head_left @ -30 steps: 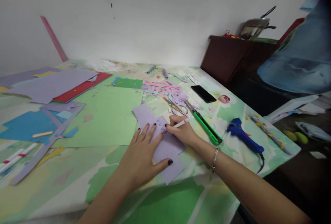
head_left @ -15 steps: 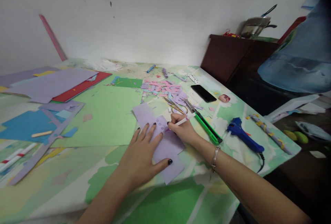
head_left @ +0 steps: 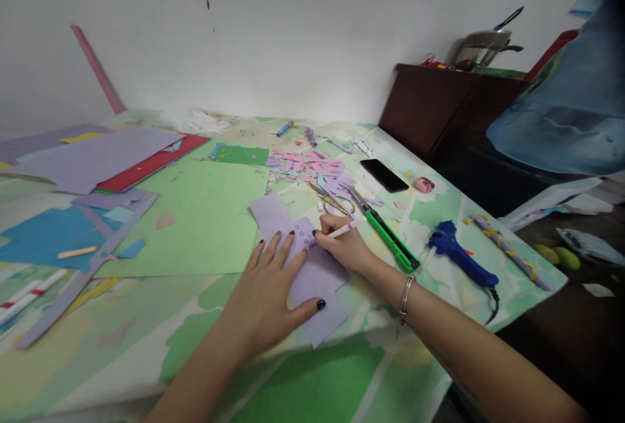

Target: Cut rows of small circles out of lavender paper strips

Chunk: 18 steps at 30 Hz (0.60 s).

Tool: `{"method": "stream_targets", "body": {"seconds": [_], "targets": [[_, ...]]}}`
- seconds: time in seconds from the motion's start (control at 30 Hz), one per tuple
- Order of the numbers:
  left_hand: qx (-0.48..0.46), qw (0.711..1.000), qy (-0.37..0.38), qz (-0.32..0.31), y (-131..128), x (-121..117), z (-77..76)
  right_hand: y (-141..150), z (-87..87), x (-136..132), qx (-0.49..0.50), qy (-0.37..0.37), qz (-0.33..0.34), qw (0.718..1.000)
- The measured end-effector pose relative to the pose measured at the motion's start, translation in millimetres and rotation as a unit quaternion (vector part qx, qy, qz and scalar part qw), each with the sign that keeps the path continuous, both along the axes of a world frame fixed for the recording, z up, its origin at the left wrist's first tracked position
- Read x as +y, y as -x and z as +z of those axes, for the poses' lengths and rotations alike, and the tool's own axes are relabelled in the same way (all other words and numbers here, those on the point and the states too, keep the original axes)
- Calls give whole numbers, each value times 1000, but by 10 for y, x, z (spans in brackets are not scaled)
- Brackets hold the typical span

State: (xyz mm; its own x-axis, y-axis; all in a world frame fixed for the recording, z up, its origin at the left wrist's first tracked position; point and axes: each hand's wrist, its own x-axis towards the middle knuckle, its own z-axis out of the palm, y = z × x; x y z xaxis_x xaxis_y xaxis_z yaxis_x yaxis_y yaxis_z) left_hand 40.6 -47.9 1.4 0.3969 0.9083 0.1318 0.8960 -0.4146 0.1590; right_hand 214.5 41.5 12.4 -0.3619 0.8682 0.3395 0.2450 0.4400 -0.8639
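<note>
Pale purple paper [head_left: 319,280] lies on the table before me, with a few small drawn circles near its upper part. My left hand [head_left: 268,293] rests flat on it, fingers spread. Pinched in my right hand [head_left: 344,244] is a slim white marker [head_left: 347,226] with a purple band, its tip down at the paper beside the circles. Just beyond that hand are gold-handled scissors [head_left: 332,198] and a green utility knife [head_left: 390,239] with its blade out. Left of the purple paper, a light green sheet [head_left: 209,215] is spread out.
Pink and purple paper scraps [head_left: 312,166] are heaped behind the scissors. A black phone [head_left: 384,175], a blue glue gun [head_left: 459,254] and a decorated purple stick [head_left: 510,250] lie to the right. Purple sheets [head_left: 107,153], a red board [head_left: 156,161] and blue paper [head_left: 49,237] cover the left.
My right hand and the marker have shifted slightly beside the drawn circles, the marker's angle changing a little. My left hand stays in place on the paper.
</note>
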Motion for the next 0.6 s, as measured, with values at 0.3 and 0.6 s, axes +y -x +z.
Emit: {"method": "stream_targets", "body": {"seconds": [0.3,0.6], "targets": [[0,1000,0,1,-4,-3,13,-2,2,0,2,2,-8,1000],[-9,1000,-14,-2,2,0,-19,5,-12,2,-1,-2,-23,1000]]}}
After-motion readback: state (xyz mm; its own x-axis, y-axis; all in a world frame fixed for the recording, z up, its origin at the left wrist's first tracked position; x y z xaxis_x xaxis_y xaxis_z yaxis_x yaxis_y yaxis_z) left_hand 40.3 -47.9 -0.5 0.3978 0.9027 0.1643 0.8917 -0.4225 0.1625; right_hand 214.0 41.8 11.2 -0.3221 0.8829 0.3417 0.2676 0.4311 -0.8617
